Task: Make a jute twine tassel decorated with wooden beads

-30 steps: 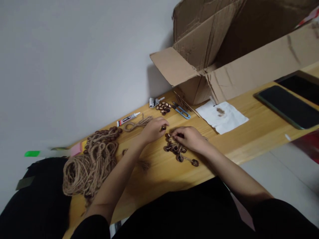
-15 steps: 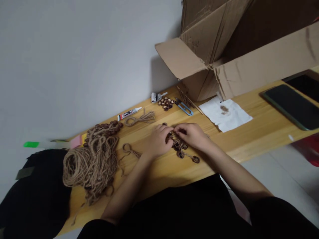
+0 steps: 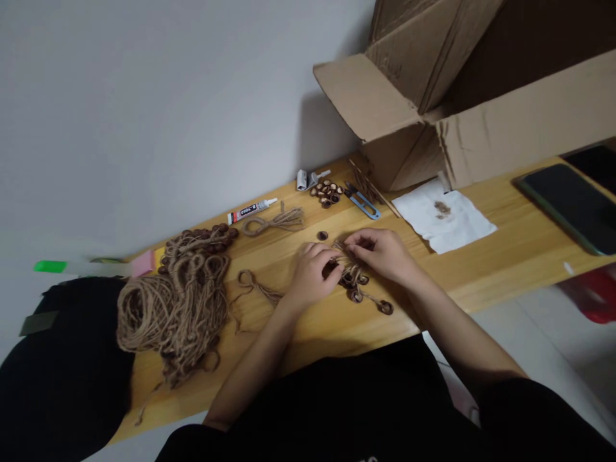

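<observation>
The left hand (image 3: 314,274), half curled, and the right hand (image 3: 381,254), fingertips pinched, meet over a bundle of brown twine with dark round shells (image 3: 355,280) on the wooden table; their exact grip is hidden. Pulling one strand could snag the others, tightening a tangle or loosening a shell.

a pale wooden table (image 3: 457,276) runs along a wall, bearing a large heap of brown cord (image 3: 195,314) at one end and an open cardboard box (image 3: 402,157) toward the other. between them lie a glue tube (image 3: 250,210) marked "b-7000," a looped cord bundle (image 3: 279,221), a pile of brown pieces (image 3: 328,191), blue-handled snips (image 3: 362,202), a stained white tissue (image 3: 445,217), a lone round piece (image 3: 322,235) and a corded cluster (image 3: 356,293). a dark-screened device (image 3: 568,204) lies beyond the tissue.
</observation>
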Action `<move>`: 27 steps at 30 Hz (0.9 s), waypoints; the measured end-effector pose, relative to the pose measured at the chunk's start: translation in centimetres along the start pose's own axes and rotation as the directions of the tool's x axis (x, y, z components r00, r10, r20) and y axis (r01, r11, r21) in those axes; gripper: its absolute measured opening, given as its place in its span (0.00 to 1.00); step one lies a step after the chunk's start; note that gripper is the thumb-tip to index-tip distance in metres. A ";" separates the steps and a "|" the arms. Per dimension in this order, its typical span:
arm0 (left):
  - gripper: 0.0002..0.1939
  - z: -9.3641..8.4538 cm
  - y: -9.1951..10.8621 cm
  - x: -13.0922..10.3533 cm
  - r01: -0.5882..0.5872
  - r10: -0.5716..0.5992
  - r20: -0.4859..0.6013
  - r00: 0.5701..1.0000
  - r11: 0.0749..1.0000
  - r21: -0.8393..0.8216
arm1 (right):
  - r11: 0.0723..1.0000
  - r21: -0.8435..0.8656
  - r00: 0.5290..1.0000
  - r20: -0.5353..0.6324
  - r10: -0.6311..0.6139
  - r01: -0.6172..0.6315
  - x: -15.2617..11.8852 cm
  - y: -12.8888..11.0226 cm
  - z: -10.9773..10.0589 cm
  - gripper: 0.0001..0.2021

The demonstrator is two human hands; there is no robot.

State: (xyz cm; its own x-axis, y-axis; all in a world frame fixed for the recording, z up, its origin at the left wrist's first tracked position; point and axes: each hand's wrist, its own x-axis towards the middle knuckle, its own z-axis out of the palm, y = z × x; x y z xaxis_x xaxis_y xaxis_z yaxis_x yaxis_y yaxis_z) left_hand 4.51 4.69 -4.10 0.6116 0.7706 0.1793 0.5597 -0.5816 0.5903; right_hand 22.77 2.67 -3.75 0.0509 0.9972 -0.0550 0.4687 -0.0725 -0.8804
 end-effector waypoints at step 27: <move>0.07 0.8 -1.2 -0.5 -0.190 0.180 -0.126 0.976 0.979 -0.075 | 0.989 -0.068 0.988 0.088 -0.124 0.130 -0.4 -0.8 1.2 0.07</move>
State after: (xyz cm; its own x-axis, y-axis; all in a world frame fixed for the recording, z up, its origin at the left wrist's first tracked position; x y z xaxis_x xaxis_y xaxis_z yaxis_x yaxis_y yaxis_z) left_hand 3.98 4.77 -5.47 0.6270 0.6801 0.3798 0.3899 -0.6961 0.6029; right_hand 21.32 2.37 -3.64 -0.0856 0.9962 0.0133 0.5298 0.0568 -0.8462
